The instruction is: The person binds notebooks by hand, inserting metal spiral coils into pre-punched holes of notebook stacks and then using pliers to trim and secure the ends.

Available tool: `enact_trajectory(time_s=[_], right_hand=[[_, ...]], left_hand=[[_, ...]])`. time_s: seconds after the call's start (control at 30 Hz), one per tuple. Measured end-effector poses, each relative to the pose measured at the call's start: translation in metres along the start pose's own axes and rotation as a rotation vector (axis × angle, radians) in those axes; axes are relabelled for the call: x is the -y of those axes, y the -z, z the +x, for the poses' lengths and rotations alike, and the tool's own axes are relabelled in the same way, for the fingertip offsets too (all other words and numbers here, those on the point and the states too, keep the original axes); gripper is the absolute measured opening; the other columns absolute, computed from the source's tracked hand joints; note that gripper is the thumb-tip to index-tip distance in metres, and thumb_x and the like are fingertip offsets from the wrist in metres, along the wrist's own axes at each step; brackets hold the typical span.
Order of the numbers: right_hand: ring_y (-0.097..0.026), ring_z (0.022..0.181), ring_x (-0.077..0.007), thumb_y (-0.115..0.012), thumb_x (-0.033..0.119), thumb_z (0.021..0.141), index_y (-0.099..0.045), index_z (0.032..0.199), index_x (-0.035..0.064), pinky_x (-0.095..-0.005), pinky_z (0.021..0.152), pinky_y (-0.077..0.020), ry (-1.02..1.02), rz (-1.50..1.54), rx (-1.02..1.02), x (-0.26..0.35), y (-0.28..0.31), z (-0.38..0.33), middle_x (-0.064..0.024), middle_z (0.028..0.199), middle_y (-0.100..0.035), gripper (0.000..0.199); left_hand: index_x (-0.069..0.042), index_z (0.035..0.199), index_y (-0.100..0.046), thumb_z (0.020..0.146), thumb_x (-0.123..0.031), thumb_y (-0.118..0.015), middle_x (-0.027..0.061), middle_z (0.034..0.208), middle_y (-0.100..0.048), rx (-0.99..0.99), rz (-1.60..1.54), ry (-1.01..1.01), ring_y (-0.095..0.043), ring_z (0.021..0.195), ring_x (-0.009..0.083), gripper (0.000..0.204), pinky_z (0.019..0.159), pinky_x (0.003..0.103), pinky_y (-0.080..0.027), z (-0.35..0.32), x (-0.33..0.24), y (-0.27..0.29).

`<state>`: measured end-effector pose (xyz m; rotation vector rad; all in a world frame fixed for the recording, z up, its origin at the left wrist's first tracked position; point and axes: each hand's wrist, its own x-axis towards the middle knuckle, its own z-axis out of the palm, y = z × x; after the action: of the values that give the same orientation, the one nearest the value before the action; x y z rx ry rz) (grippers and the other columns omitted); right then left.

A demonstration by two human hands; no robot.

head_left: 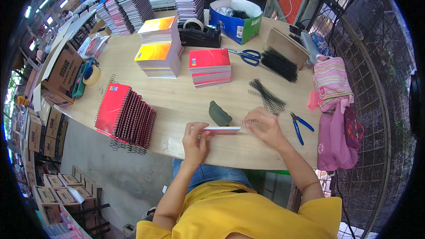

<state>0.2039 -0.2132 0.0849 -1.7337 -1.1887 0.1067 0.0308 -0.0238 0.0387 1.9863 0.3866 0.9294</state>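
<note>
My left hand (194, 142) grips a small notebook (225, 130) by its left end, its edge turned up toward me. At the notebook's right end, my right hand (266, 128) pinches a thin wire spiral coil (245, 123); whether the coil has entered the page holes is too small to tell. Just beyond the notebook lies a dark green curved piece (219, 113). Loose black coils (268, 98) lie crossed past my right hand, and blue-handled cutting pliers (299, 128) rest to its right. On the left, red notebooks with coils (128, 115) are stacked.
Beyond are red notebooks (210, 68), yellow notebooks (157, 57), a tape dispenser (199, 34), scissors (248, 56), a blue-green box (237, 20) and a tray of black coils (281, 62). A pink bag (334, 137) sits at the right edge, a carton (62, 75) at the left.
</note>
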Motion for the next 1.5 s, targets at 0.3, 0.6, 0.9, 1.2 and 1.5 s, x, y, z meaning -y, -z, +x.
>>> enact_trajectory(time_s=[0.3, 0.6, 0.9, 1.2, 1.5], right_hand=[[-0.065, 0.092, -0.0261, -0.074, 0.0, 0.074, -0.071, 0.091, 0.0087, -0.0376, 0.082, -0.0498, 0.056, 0.056, 0.124, -0.002, 0.003, 0.004, -0.0066, 0.094, -0.068, 0.02], [-0.065, 0.09, -0.0258, -0.073, 0.003, 0.077, -0.071, 0.093, 0.0092, -0.038, 0.083, -0.0479, 0.104, 0.037, 0.183, -0.008, 0.003, 0.005, -0.0055, 0.095, -0.07, 0.017], [-0.064, 0.087, -0.0266, -0.075, 0.01, 0.08, -0.07, 0.095, 0.0103, -0.0393, 0.079, -0.0458, 0.263, -0.149, 0.203, -0.004, 0.007, 0.013, -0.0046, 0.095, -0.07, 0.016], [-0.064, 0.087, -0.0248, -0.076, 0.007, 0.076, -0.071, 0.094, 0.0105, -0.0383, 0.08, -0.0472, 0.294, -0.132, 0.194, -0.009, 0.004, 0.01, -0.0038, 0.093, -0.07, 0.018], [-0.065, 0.086, -0.0266, -0.073, 0.004, 0.079, -0.071, 0.096, 0.0084, -0.0392, 0.076, -0.0505, 0.296, -0.109, 0.194, -0.008, 0.002, 0.008, -0.0076, 0.094, -0.07, 0.017]], left_hand=[[-0.002, 0.102, -0.066, 0.086, 0.002, -0.068, 0.015, 0.099, -0.062, 0.004, -0.001, 0.04, -0.064, 0.088, 0.0283, 0.017, 0.076, 0.035, -0.053, -0.001, 0.001, -0.002], [-0.002, 0.103, -0.065, 0.086, 0.002, -0.069, 0.0141, 0.099, -0.061, -0.018, 0.03, 0.025, -0.064, 0.086, 0.0268, 0.017, 0.073, 0.034, -0.053, 0.001, -0.005, -0.002], [-0.002, 0.103, -0.064, 0.089, 0.0, -0.068, 0.0133, 0.098, -0.061, -0.046, 0.029, 0.023, -0.063, 0.082, 0.0254, 0.015, 0.072, 0.033, -0.052, -0.001, -0.005, -0.004], [-0.004, 0.106, -0.058, 0.081, -0.009, -0.078, 0.0174, 0.107, -0.051, -0.087, 0.114, -0.036, -0.056, 0.098, 0.0309, 0.032, 0.081, 0.038, -0.05, -0.005, -0.002, -0.012], [-0.001, 0.109, -0.055, 0.078, -0.015, -0.083, 0.0213, 0.111, -0.045, -0.12, 0.169, -0.011, -0.047, 0.105, 0.0351, 0.044, 0.087, 0.043, -0.045, -0.006, -0.003, -0.02]])
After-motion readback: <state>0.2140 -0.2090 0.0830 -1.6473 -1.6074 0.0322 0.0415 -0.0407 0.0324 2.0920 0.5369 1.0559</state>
